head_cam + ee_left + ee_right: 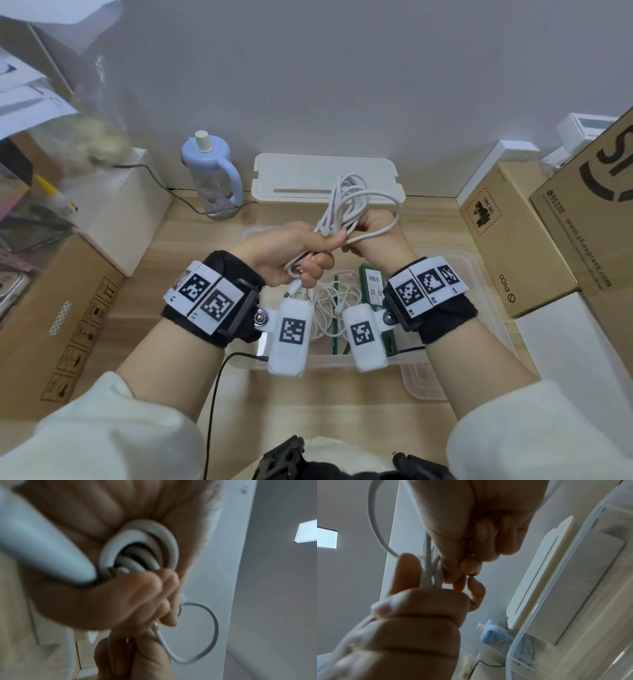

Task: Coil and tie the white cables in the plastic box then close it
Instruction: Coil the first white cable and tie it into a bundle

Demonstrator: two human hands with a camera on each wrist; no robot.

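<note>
White cable (346,202), pale-blue bottle (210,171), green packet (371,284), black wrist bands (226,301) bearing black-and-white checkered tags.

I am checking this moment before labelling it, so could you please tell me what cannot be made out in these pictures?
- Cable ends: in the head view, hidden in the grip of the left hand and right hand.
- Any tie on the bundle: left wrist view too blurred, fingers cover it.
- Box contents: wrist bands cover much of them in the head view.
- Loose cable in the box: whether coiled, cannot tell.
</note>
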